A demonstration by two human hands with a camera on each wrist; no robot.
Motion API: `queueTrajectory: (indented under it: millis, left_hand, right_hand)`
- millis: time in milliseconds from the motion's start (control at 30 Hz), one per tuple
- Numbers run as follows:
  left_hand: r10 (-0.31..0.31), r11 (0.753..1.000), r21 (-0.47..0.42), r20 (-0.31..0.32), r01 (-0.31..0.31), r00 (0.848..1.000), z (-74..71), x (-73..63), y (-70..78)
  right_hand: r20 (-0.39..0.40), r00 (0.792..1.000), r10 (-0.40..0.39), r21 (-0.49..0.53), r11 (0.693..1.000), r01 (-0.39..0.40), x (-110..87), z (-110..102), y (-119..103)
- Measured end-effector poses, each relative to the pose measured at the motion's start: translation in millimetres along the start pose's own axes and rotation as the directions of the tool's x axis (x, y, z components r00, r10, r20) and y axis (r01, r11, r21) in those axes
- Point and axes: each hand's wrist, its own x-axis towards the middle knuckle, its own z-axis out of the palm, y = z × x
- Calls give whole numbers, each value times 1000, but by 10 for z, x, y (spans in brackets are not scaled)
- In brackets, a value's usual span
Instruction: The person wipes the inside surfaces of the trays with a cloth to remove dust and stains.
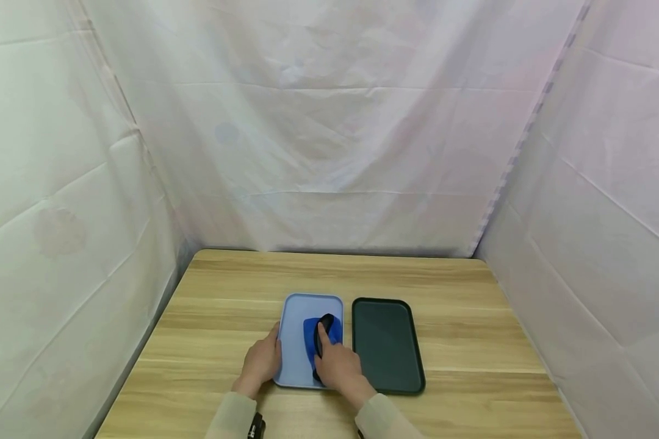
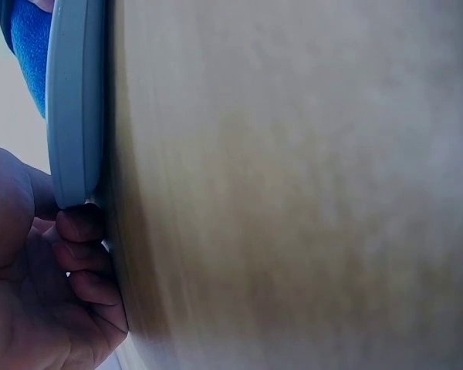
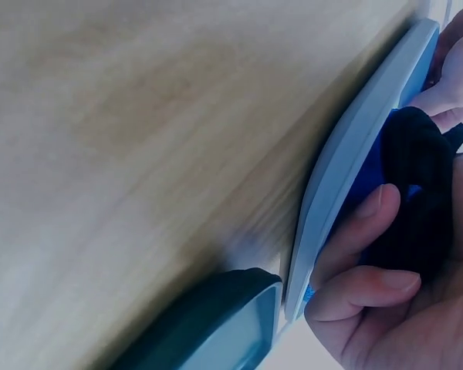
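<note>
Blue tray (image 1: 295,353), gripped at nine o'clock by the left hand (image 1: 263,358), could skid if the right hand (image 1: 340,367), grasping a pad (image 1: 310,339), overpushes.

Cloth (image 1: 309,339) on left tray (image 1: 295,350); right tray (image 1: 385,347) just beside; both on table (image 1: 472,341).
</note>
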Motion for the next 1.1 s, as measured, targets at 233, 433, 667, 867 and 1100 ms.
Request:
queueTrajectory:
  millis: [233,433,667,867,1100]
  left_hand:
    - [-4,1000,4,0,4,1000,7,26,-4]
    - [-13,1000,4,7,13,1000,-2,20,-3]
    - [-4,1000,7,-3,4,1000,2,-12,-1]
    - [-2,1000,13,0,2,1000,7,-36,4]
    - [22,1000,22,-1,-22,1000,-14,-26,13]
  right_hand:
    - [12,1000,-7,-52,999,8,-65,19,12]
    - [7,999,-34,-26,999,34,-121,14,-21]
    - [17,998,-54,-13,998,55,-116,75,-102]
    - [21,999,-40,-18,999,41,-87,119,-212]
    - [9,999,-41,-20,999,41,-56,175,-325]
